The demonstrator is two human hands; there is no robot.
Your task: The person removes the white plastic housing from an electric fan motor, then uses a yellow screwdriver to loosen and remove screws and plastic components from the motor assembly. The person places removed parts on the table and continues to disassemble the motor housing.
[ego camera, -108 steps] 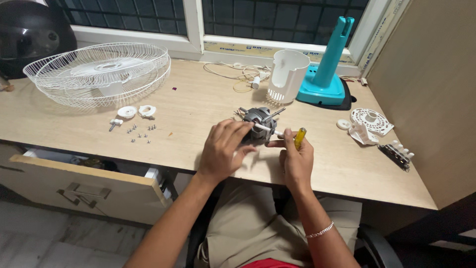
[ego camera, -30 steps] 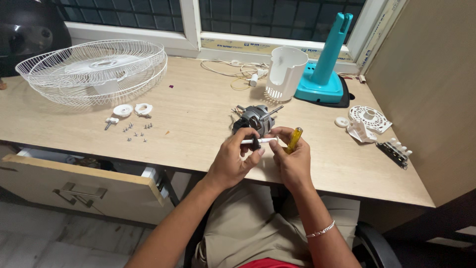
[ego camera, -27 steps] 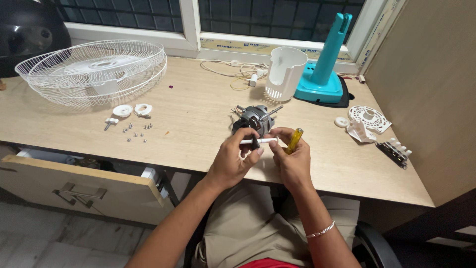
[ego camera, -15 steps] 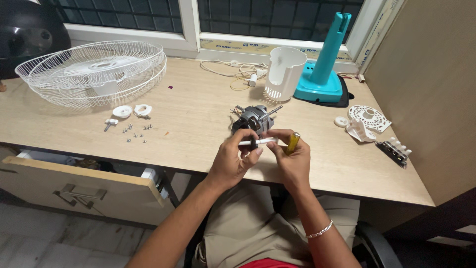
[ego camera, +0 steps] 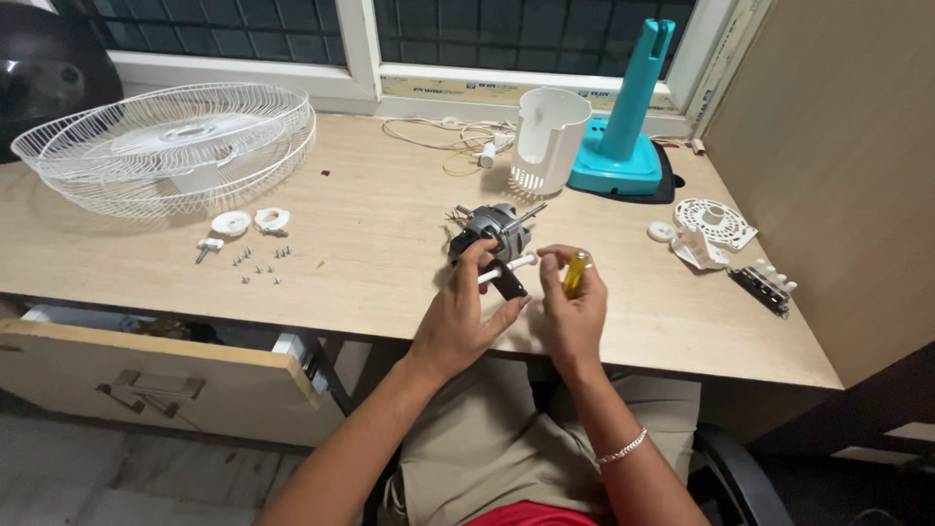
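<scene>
My left hand (ego camera: 466,312) pinches a slim white rod with a small black fitting (ego camera: 507,275) between thumb and fingertips, half-curled, just in front of the grey fan motor (ego camera: 490,232) sitting on the desk (ego camera: 390,244). My right hand (ego camera: 572,310) is closed round a screwdriver with a clear yellow handle (ego camera: 575,272), tip towards the fitting. As I judge it, doing this well means holding the rod level and keeping the tip seated square, since the smooth plastic can twist. The motor is ribbed cast metal with a bare steel shaft. Further out lie loose screws (ego camera: 258,265), white wire fan guards (ego camera: 166,146), a slotted white housing (ego camera: 547,139) and a glossy teal stand (ego camera: 623,146).
</scene>
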